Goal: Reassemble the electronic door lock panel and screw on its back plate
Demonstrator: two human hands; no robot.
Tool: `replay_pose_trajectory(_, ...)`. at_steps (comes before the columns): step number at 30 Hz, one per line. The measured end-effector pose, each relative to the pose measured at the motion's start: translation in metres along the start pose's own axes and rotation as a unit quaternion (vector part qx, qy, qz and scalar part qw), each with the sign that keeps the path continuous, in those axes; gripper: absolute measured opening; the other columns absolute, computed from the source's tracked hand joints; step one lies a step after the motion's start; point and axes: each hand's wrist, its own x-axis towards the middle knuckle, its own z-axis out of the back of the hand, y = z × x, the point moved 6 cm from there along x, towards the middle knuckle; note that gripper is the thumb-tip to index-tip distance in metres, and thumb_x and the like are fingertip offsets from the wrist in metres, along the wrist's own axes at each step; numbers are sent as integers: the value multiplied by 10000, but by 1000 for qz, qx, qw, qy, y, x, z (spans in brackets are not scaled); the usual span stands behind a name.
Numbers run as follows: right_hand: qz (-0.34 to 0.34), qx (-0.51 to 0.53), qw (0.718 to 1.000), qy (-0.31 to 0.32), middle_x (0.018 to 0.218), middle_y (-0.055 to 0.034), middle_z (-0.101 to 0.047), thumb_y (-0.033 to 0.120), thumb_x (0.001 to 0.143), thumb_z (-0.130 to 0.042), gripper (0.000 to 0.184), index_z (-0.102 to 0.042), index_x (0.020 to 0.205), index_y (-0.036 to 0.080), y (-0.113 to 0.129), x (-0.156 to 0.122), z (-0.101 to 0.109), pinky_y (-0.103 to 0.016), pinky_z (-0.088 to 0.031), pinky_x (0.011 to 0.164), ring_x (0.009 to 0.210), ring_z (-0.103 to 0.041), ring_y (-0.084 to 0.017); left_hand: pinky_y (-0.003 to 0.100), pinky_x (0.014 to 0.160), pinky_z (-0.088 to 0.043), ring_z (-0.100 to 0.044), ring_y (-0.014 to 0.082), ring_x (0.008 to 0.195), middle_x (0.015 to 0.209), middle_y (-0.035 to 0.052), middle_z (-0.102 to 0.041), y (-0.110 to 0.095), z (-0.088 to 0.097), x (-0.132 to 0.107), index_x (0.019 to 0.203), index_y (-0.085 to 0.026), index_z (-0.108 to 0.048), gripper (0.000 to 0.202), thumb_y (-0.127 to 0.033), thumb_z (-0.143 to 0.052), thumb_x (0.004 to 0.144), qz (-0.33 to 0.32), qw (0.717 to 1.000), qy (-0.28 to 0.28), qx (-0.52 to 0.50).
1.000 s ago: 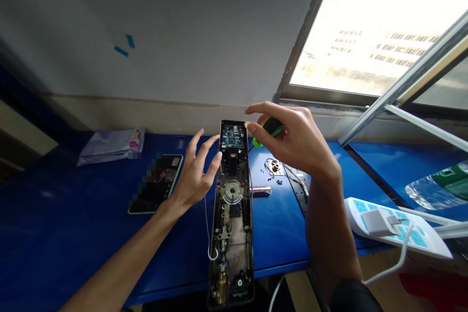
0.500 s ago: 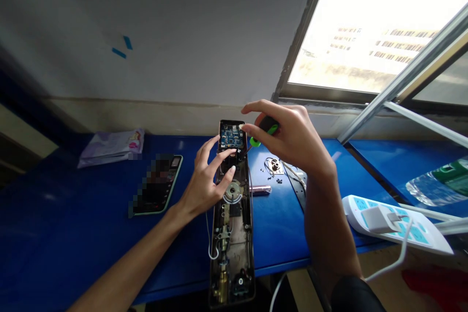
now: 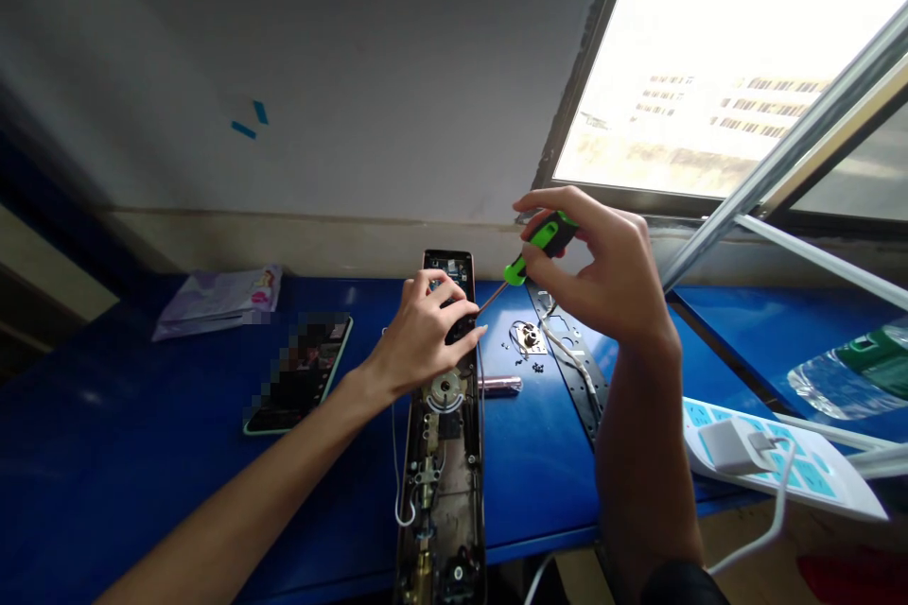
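Observation:
A long, narrow housing (image 3: 454, 482), apparently an electronic door lock, lies open with its inner parts exposed. Inside it are a round metal disc (image 3: 445, 386), brass-coloured parts near its close end, and a blue circuit board (image 3: 446, 267) at the far end, partly covered by my fingers. My left hand (image 3: 432, 326) rests across the upper part, thumb and fingers apart. A green and black screwdriver (image 3: 543, 246) is gripped in my right hand (image 3: 610, 269). Its shaft slants down to the housing's right edge, close to my left fingertips; what the tip touches is too small to make out.
Right of the housing lie a shiny cylinder (image 3: 500, 386), small dark screws (image 3: 537, 368), a small metal plate (image 3: 531, 337) and a dark perforated plate (image 3: 578, 369) with a cable. A phone (image 3: 302, 373) and purple packet (image 3: 217, 302) lie left; a power strip (image 3: 787, 463) and bottle (image 3: 851, 364) right.
My right hand has drawn the screwdriver outward to the right, tilting it more. My left hand has moved over the upper part, covering more of the circuit board. The view has shifted slightly.

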Motion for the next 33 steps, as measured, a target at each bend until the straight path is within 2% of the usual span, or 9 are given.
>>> replay_pose_trajectory(3,-12,-19,999,-27,969,-41,-776,162,862,-641,322,-726,1171,199,-4,-3,16,-387,-608,800,831,-729,-194,494,972,-543,-600,305,1045,965,103,-750,-13,-10,26,974,-197,-795,197,-273,-614,998,-60,993,101,-10)
replay_pose_trajectory(7,-34,-87,995,-33,913,-41,-785,146,834,-653,326,-745,1143,197,-18,-8,31,-380,-588,749,784,-721,-193,372,892,-554,-670,276,1042,1019,124,-760,-24,-38,53,932,-158,-783,203,-216,-603,1005,-82,956,274,62)
replay_pose_trajectory(11,-50,-109,993,11,816,-22,-758,196,838,-656,297,-752,1118,190,-32,-10,31,-339,-553,645,677,-665,-160,342,788,-560,-748,269,910,955,129,-774,-30,-67,73,842,-167,-792,157,-89,-666,895,-81,938,328,81)
replay_pose_trajectory(14,-62,-102,992,36,769,-3,-737,211,843,-645,290,-749,1112,195,-37,-10,27,-321,-545,627,648,-647,-144,326,753,-566,-771,264,859,943,131,-777,-31,-88,81,827,-164,-782,204,11,-681,801,-70,931,347,94)
replay_pose_trajectory(17,-67,-87,993,50,787,-6,-748,206,835,-643,304,-748,1121,198,-38,-9,24,-318,-553,630,670,-672,-151,319,777,-579,-782,266,881,957,143,-785,-34,-102,83,899,-156,-777,230,27,-671,808,-63,927,356,97)
replay_pose_trajectory(20,-64,-88,992,55,792,-5,-751,205,831,-652,300,-751,1114,204,-39,-8,24,-319,-564,637,673,-680,-151,318,781,-583,-783,273,920,1013,169,-792,-36,-109,81,974,-144,-769,248,25,-646,840,-60,924,365,93)
replay_pose_trajectory(24,-65,-101,992,49,811,-16,-753,211,841,-661,280,-758,1102,190,-40,-9,27,-308,-560,632,672,-670,-144,295,698,-565,-783,273,878,988,156,-799,-37,-112,78,929,-145,-770,240,34,-695,786,-64,914,392,84)
replay_pose_trajectory(29,-72,-91,991,60,835,-27,-763,205,839,-665,285,-757,1108,186,-41,-9,27,-313,-563,636,691,-682,-155,296,666,-552,-779,267,868,984,115,-801,-40,-95,78,904,-176,-783,254,25,-671,795,-77,919,381,63)
replay_pose_trajectory(33,-65,-65,994,57,833,-25,-758,221,857,-676,286,-748,1133,194,-38,-9,27,-352,-576,676,682,-671,-159,340,863,-579,-758,258,1059,1176,105,-783,-28,-62,69,1199,-213,-750,340,-78,-530,976,-71,950,301,37)
